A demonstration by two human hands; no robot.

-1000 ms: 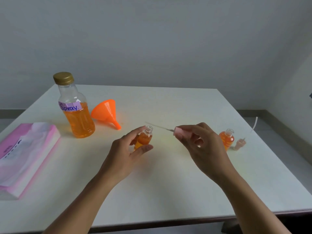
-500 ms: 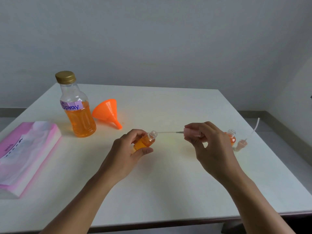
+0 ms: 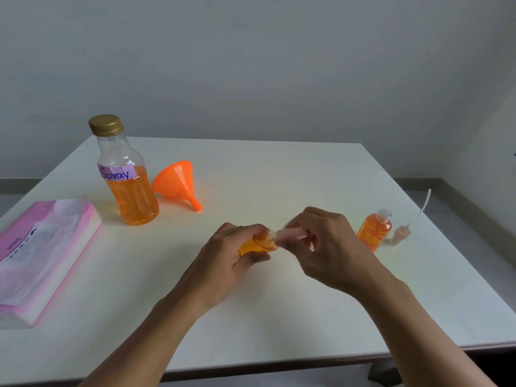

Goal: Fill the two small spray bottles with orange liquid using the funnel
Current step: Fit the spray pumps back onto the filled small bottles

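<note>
My left hand [image 3: 223, 263] grips a small spray bottle [image 3: 257, 244] full of orange liquid, tilted with its neck pointing right. Against that neck my right hand [image 3: 326, 250] holds a pink spray cap [image 3: 290, 234]; its tube is out of sight inside the bottle. A second small bottle [image 3: 374, 231], filled orange and uncapped, stands to the right. Beside it lies its pink cap [image 3: 400, 236] with a clear tube sticking up. The orange funnel [image 3: 177, 182] lies on its side at the back left, next to a large bottle [image 3: 125, 177] labelled "Spray", half full and capped in gold.
All of this rests on a white table [image 3: 279, 174] against a grey wall. A pink tissue pack [image 3: 39, 247] lies at the left edge. The table's front edge runs just below my forearms, and the floor drops away on the right.
My left hand has tilted the bottle further to the right. My right hand has slid the cap's tube into the neck, bringing the pink cap up against the bottle.
</note>
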